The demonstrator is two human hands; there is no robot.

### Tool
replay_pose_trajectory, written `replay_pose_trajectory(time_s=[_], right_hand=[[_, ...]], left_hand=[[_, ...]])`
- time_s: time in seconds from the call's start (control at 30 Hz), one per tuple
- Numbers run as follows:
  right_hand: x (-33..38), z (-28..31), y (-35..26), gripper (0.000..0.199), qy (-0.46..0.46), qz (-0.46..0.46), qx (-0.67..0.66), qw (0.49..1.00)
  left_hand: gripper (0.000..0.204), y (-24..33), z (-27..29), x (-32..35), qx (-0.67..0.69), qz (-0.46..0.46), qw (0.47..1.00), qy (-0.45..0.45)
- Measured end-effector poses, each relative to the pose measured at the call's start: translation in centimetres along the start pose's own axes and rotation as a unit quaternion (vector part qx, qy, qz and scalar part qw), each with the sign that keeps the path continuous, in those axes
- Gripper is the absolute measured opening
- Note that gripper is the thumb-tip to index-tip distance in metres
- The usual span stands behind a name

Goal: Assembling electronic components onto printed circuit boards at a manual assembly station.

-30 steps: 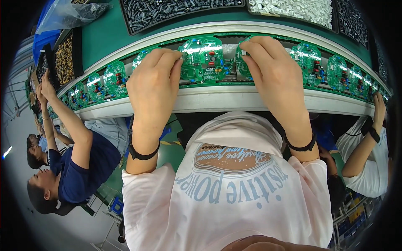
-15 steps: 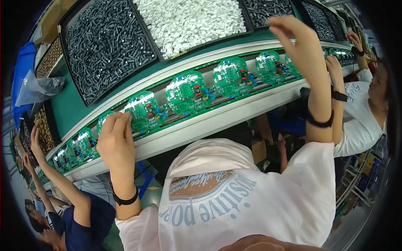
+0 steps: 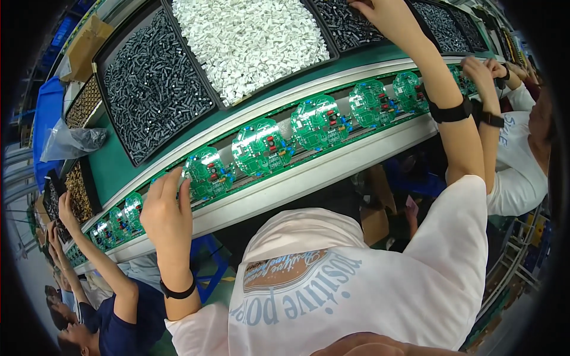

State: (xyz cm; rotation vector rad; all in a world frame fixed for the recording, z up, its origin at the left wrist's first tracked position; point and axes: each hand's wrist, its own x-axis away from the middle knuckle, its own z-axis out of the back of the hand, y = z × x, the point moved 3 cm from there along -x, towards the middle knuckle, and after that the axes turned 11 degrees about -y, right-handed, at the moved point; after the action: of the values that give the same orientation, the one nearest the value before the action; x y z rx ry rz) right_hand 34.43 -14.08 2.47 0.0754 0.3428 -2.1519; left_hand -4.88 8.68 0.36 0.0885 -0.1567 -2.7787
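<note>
I take the green circuit board (image 3: pixel 207 172) under my left hand as the landmark. Well left of it along the belt, a co-worker in a dark shirt (image 3: pixel 127 320) reaches up to the boards there. My left hand (image 3: pixel 166 209) rests at the landmark board's near left edge, fingers curled on the white rail (image 3: pixel 297 184), thumb and forefinger touching the board; a second ago both my hands sat side by side on two boards, so this one has stayed on the line while the view swung. Behind the board lies the tray of dark grey parts (image 3: pixel 151 83), and to its right the tray of white parts (image 3: pixel 249 38). Right of the landmark more green boards (image 3: pixel 320 121) follow along the belt. Far right and behind, my right hand (image 3: pixel 380 10) has left the boards and now reaches up into a tray of small black parts (image 3: pixel 347 24); its fingers are cut off at the frame edge, so I cannot tell whether it grips anything. I judge I am fetching a part while the left steadies the board. Farther right, another co-worker in white (image 3: pixel 516 172) works the line.
</note>
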Motion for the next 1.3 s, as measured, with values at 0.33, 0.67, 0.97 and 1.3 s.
replay_pose_trajectory(time_s=[0.33,0.67,0.97,1.3], right_hand=[[-0.3,-0.2,0.6,0.012,0.023,-0.004,-0.079,0.997],[3.2,-0.3,1.2,0.015,-0.039,-0.074,-0.499,0.862],[6.6,-0.9,-1.9,0.013,-0.131,-0.077,-0.551,0.821],[7.4,-4.3,-9.0,0.011,-0.320,-0.014,-0.539,0.779]], left_hand=[[0.014,10.4,2.6,-11.5,0.060,-0.269,0.961,0.033],[0.014,19.1,-3.6,-27.1,0.041,-0.366,0.918,0.149],[0.013,20.5,-4.3,-29.1,0.009,-0.372,0.918,0.134],[0.014,18.2,-1.3,-28.3,0.233,-0.403,0.862,0.198]])
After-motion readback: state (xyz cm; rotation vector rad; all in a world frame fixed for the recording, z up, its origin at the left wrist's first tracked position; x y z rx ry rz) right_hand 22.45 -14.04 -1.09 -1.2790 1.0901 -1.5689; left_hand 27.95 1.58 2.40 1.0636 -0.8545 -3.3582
